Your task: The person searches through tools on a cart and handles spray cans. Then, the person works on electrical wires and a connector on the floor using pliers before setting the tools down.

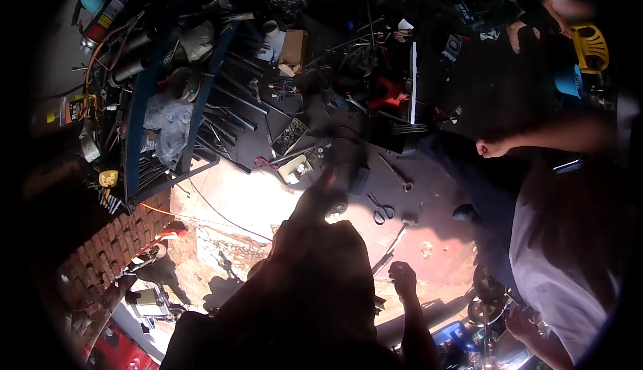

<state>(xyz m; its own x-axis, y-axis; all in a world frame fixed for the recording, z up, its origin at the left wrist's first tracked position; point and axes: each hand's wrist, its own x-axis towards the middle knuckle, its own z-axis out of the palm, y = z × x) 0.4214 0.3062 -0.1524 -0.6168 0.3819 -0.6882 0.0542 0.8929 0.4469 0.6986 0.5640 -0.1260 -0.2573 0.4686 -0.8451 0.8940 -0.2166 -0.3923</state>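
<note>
My left hand (323, 188) reaches forward in shade against a dark, upright object (348, 159) whose kind I cannot make out; its fingers are hidden. Lower down, my right hand (402, 280) hangs beside my body with curled fingers. Anything inside it is too dark to tell. Between the hands and to the right, black-handled scissors (382, 213) lie on the ground. Near them are a wrench-like tool (400, 177) and a long-handled tool (394, 246). A small box with white pieces (295, 169) sits left of the dark object, by a tray of small parts (289, 136).
At left stands a blue metal rack (137, 122) with rods and a plastic bag (167, 129). A person (569, 236) stands close on the right, one hand (493, 145) closed. Farther back are a cardboard box (293, 52), yellow chair (589, 48) and blue bucket (568, 81).
</note>
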